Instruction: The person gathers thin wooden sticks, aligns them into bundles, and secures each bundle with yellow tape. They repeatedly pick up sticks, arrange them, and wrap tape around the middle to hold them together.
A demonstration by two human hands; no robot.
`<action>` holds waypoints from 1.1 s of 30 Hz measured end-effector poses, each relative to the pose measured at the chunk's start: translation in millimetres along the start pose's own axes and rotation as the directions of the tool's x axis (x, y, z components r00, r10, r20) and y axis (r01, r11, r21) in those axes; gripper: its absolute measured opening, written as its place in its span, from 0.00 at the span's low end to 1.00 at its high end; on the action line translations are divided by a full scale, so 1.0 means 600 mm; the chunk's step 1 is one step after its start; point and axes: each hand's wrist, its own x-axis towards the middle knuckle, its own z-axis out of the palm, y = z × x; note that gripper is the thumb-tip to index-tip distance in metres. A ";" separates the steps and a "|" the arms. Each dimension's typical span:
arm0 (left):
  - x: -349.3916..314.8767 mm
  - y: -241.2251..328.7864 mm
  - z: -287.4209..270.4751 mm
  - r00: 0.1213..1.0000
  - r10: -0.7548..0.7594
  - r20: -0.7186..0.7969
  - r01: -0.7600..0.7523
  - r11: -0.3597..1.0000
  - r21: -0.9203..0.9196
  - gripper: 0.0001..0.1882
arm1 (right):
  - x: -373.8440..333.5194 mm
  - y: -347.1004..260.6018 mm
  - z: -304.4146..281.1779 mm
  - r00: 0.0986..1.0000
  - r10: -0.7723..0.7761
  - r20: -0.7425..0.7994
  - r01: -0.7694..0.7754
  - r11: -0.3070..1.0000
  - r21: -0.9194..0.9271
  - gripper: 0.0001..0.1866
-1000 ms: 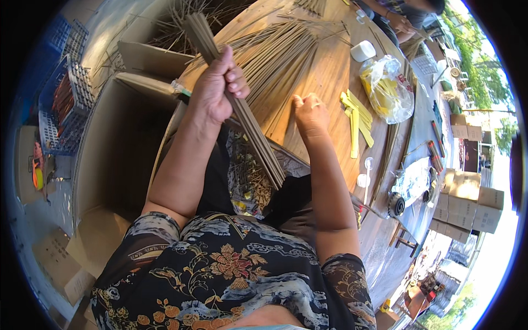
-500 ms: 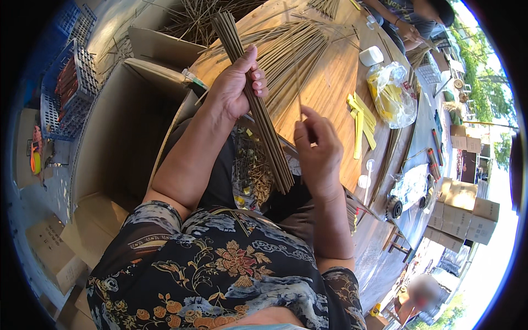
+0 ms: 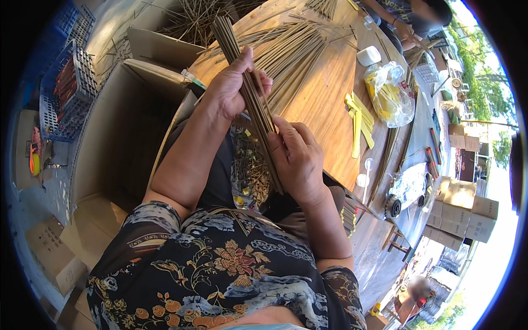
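A slanting bundle of thin brown incense sticks (image 3: 224, 36) is in front of me, its upper end toward the far left. My left hand (image 3: 230, 88) is closed round the bundle's upper half, thumb on top and fingertips lifted slightly. Farther down, my right hand (image 3: 300, 159) is closed at the bundle's right side, with a single stick at its fingertips lying against the others. Its palm side is hidden. Beyond my hands, many loose incense sticks (image 3: 291, 60) are fanned out on the wooden table (image 3: 324, 113).
Left of me stands an open cardboard box (image 3: 104, 126), with blue crates (image 3: 58, 96) beyond. The table holds yellow strips (image 3: 358, 126), a plastic bag (image 3: 389, 93), a white jar (image 3: 370, 56) and a tape roll (image 3: 392, 206). Another person (image 3: 410, 25) handles sticks at the far right.
My right hand has moved left and down onto the bundle, bringing the single stick it pinched against the others. My left hand's fingers have loosened a little.
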 end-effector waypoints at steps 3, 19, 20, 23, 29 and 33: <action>0.006 0.003 -0.005 0.999 -0.042 0.011 0.043 0.997 -0.065 0.20 | -0.002 0.001 0.003 0.999 0.036 -0.002 -0.036 0.998 0.045 0.13; 0.011 -0.005 -0.008 0.998 -0.050 -0.045 0.048 0.998 -0.040 0.22 | -0.005 -0.008 0.010 0.999 -0.024 0.028 0.026 0.996 -0.079 0.18; 0.012 -0.005 -0.010 0.998 -0.048 -0.037 0.046 0.998 -0.042 0.22 | -0.005 -0.007 0.010 0.999 -0.027 0.046 0.031 0.996 -0.088 0.18; 0.012 -0.004 -0.012 0.999 -0.034 -0.010 0.034 0.999 -0.022 0.21 | -0.006 -0.005 0.009 0.995 -0.031 0.095 0.041 0.993 -0.107 0.19; 0.012 -0.004 -0.013 0.998 -0.058 0.028 0.060 0.996 -0.069 0.19 | -0.006 -0.003 0.008 0.990 -0.028 0.136 0.045 0.992 -0.118 0.19; 0.008 -0.001 -0.008 0.993 -0.076 0.084 0.083 0.994 -0.073 0.18 | -0.005 0.004 0.011 0.998 0.003 0.056 0.000 0.999 -0.046 0.19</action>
